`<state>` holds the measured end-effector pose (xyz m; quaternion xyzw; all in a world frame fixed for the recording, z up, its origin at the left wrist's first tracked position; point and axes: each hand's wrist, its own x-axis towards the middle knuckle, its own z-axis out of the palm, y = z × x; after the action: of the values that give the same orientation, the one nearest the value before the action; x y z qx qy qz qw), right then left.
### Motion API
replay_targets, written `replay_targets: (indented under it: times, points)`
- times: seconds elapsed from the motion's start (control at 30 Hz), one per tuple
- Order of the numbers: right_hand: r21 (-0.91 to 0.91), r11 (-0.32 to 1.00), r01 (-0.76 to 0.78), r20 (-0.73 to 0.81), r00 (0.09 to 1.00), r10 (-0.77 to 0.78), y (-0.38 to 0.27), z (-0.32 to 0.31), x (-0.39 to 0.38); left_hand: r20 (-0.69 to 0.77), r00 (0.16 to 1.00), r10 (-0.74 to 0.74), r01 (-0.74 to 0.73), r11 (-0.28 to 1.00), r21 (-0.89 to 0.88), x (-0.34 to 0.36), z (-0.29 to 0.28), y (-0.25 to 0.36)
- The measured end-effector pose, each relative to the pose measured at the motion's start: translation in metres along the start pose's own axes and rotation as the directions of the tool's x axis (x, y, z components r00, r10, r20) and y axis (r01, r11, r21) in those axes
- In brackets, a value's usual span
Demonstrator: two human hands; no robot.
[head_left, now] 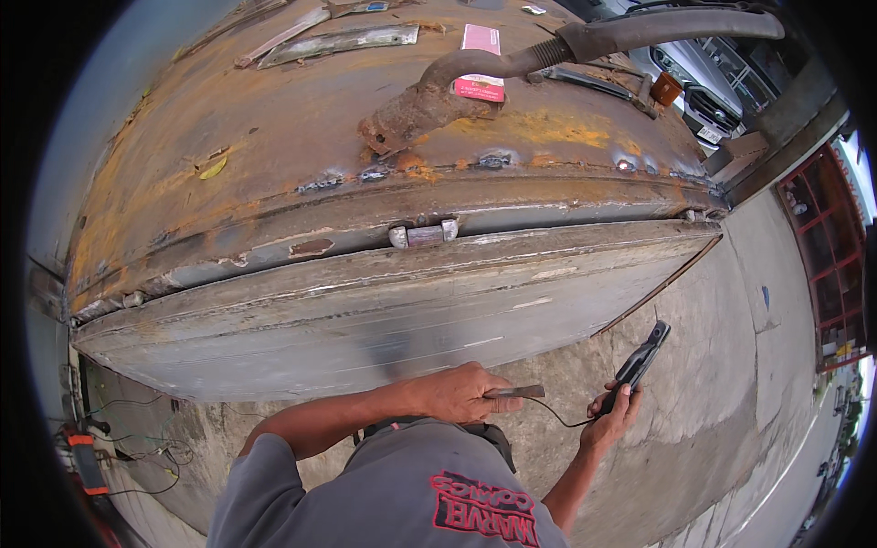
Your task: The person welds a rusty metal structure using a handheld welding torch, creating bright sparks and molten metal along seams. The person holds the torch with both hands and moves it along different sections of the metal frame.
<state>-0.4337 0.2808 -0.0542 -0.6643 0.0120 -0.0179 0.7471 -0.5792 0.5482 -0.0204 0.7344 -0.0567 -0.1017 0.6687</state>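
My right hand (pixel 618 408) is wrapped around a long black hand tool (pixel 639 361) with a rounded end pointing up and away. Its exact kind is hard to make out. A thin black cable (pixel 559 419) runs from the tool's lower end toward my left hand (pixel 464 393). That hand is closed on a short flat brownish bar (pixel 516 392), held level in front of my waist. Just beyond both hands is a worn grey metal panel (pixel 411 310), sloping down from a rusty metal bed (pixel 301 146). Neither hand touches the panel.
On the bed lie a bent rusty pipe (pixel 525 64), a pink-and-white packet (pixel 481 87), metal strips (pixel 338 44) and a brown cup (pixel 666 89). Weld marks (pixel 493 161) line its edge. Tangled wires (pixel 169 447) and an orange-and-grey machine (pixel 88 464) are at left.
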Motion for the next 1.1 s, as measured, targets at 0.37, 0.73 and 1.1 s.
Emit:
replay_targets:
  times: [0.37, 0.73, 1.1]
  points:
    - [0.021, 1.000, 0.015, 0.033, 0.999, -0.015, -0.010, 0.063, -0.064, -0.132, 0.943, -0.307, 0.296, 0.950, -0.096, -0.113, -0.014, -0.028]
    - [-0.041, 0.998, 0.055, 0.185, 0.982, -0.047, -0.014, 0.076, -0.053, -0.414, 0.829, -0.377, 0.104, 0.830, -0.547, -0.155, 0.016, -0.071]
    - [0.026, 0.996, 0.088, 0.318, 0.944, -0.092, -0.011, 0.071, -0.017, -0.560, 0.741, -0.372, -0.153, 0.718, -0.679, -0.180, 0.056, -0.083]
